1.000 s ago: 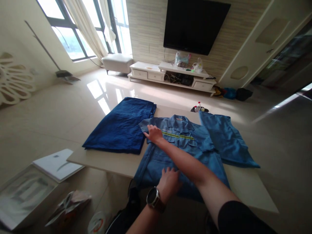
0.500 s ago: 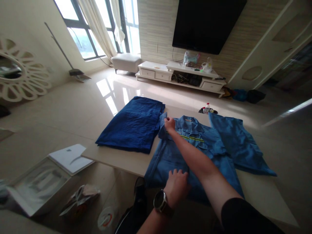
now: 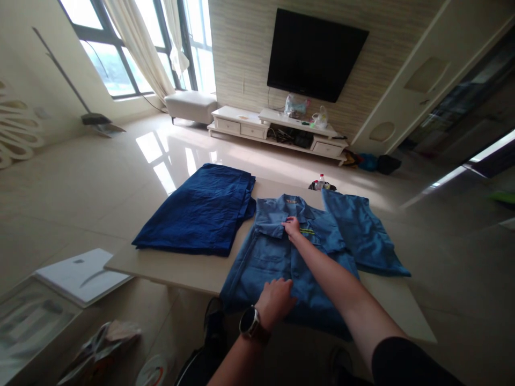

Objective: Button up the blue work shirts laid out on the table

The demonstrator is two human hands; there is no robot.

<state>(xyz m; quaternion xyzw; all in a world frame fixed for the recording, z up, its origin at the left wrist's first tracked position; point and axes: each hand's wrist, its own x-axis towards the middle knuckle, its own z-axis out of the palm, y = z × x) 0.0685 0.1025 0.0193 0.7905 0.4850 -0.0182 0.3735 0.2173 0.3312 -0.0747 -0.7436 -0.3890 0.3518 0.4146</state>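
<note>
Blue short-sleeved shirt [image 3: 273,257], lightly creased. Lying front up on table [image 3: 173,271], with collar [image 3: 290,202] at far side, lower end past near edge. Folded inward over chest at view-left sleeve [image 3: 270,217]. Showing yellow stripes [image 3: 307,231] only on opposite chest half.

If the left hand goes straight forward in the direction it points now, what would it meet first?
Probably the right forearm, which crosses ahead of the left hand, over the collared blue shirt. Their heights are hard to judge, so it might instead pass beneath.
</note>
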